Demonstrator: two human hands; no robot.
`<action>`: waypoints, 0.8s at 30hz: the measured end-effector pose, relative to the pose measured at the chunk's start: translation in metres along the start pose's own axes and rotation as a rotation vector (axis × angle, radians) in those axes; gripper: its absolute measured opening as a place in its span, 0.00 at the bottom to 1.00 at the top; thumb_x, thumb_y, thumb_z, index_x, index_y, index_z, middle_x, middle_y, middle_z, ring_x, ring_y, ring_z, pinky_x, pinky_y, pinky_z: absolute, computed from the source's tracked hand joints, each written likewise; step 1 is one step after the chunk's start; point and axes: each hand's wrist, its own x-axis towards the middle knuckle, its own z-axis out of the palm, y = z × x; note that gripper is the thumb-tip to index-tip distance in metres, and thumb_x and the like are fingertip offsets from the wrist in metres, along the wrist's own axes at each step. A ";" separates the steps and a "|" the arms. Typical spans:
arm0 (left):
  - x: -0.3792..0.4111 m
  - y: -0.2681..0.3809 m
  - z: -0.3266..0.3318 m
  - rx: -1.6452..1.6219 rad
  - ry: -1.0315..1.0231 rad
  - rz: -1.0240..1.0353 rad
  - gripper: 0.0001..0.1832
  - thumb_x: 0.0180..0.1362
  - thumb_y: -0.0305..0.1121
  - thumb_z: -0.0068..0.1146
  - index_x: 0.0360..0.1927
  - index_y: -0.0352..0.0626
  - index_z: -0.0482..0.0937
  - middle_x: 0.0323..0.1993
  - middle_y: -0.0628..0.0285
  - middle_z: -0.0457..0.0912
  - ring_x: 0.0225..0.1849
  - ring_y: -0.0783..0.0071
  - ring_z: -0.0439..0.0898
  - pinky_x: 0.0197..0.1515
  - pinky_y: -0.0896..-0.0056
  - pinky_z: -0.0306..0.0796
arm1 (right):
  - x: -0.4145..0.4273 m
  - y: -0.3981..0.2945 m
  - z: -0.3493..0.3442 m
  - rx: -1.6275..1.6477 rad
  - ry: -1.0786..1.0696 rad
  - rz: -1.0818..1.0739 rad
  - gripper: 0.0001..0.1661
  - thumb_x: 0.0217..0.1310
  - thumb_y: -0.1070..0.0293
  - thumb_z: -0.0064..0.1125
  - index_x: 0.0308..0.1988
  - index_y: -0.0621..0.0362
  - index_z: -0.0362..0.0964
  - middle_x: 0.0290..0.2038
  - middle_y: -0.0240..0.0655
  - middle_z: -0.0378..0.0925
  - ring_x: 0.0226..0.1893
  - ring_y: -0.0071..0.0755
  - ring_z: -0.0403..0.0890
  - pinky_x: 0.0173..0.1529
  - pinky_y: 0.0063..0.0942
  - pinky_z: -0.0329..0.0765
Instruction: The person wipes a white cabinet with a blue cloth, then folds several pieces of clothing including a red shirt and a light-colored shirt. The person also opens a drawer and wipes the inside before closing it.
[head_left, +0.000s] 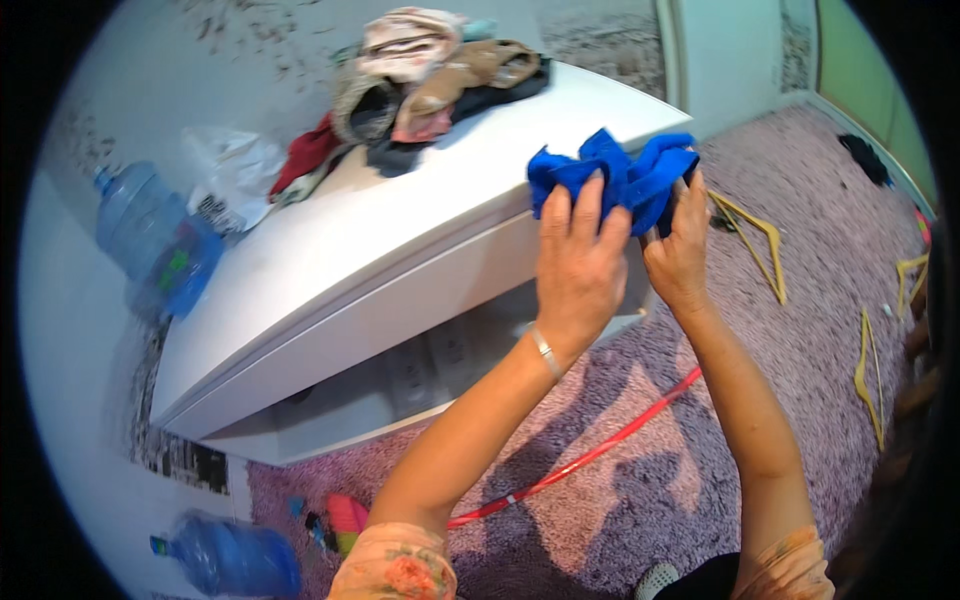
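Note:
A bright blue cloth (600, 169) is bunched up at the right front corner of a white dresser (360, 240). My left hand (581, 262) grips the cloth from the front, its fingers spread over the folds. At the cloth's right end, my right hand (681, 251) has hold of it beside the dresser's corner, and its fingertips are partly hidden. Below the top drawer front, a lower drawer (420, 367) stands pulled out, with some pale flat things inside that I cannot make out.
A heap of clothes (442, 82) and a white plastic bag (236, 169) lie on the dresser top. Blue water bottles (150, 232) stand and lie at the left. On the purple carpet (795, 360) are a red hoop (600, 448), yellow hangers (772, 240) and a dark cloth (864, 159).

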 end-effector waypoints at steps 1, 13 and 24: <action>-0.006 -0.011 0.005 0.078 -0.009 0.020 0.18 0.40 0.23 0.53 0.40 0.43 0.72 0.55 0.52 0.64 0.55 0.49 0.60 0.59 0.51 0.54 | -0.003 -0.002 0.016 0.018 -0.032 -0.019 0.33 0.46 0.74 0.52 0.55 0.65 0.55 0.59 0.56 0.50 0.57 0.59 0.56 0.57 0.43 0.55; -0.159 -0.120 -0.115 0.412 -0.136 0.022 0.15 0.41 0.33 0.59 0.34 0.50 0.68 0.53 0.56 0.66 0.63 0.48 0.51 0.63 0.47 0.45 | -0.075 -0.147 0.087 0.205 -0.307 -0.422 0.19 0.42 0.77 0.49 0.40 0.71 0.67 0.60 0.52 0.53 0.58 0.53 0.60 0.54 0.42 0.58; -0.244 -0.172 -0.221 0.490 -0.101 -0.223 0.27 0.37 0.35 0.62 0.44 0.49 0.65 0.61 0.50 0.54 0.63 0.42 0.49 0.60 0.37 0.44 | -0.109 -0.255 0.140 0.296 -0.584 -0.732 0.22 0.46 0.74 0.48 0.46 0.58 0.67 0.64 0.37 0.50 0.50 0.32 0.72 0.38 0.32 0.70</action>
